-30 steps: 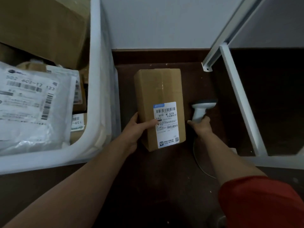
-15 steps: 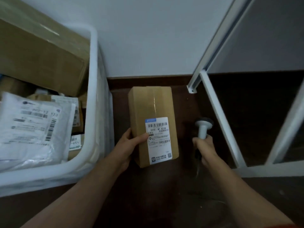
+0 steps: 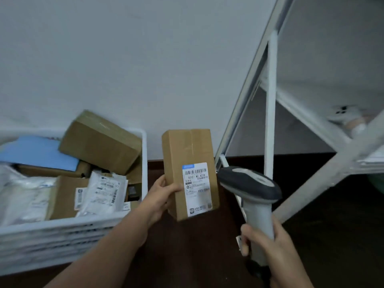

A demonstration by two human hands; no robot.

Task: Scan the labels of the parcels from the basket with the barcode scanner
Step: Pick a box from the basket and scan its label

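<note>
Box and scanner both in hand, centre frame.
Left hand (image 3: 161, 196) grips the cardboard parcel (image 3: 190, 173) upright, label (image 3: 197, 189) facing camera; right hand (image 3: 268, 242) wraps the barcode scanner (image 3: 252, 196) just right of it. White basket (image 3: 68, 235) of parcels lower left.

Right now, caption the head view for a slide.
Left hand holds a labelled cardboard parcel beside the barcode scanner gripped in the right hand.

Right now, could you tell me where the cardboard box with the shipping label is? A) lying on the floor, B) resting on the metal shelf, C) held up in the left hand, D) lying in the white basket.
C: the left hand grips the cardboard box by its side edge, held up beside the barcode scanner in the right hand.
</note>
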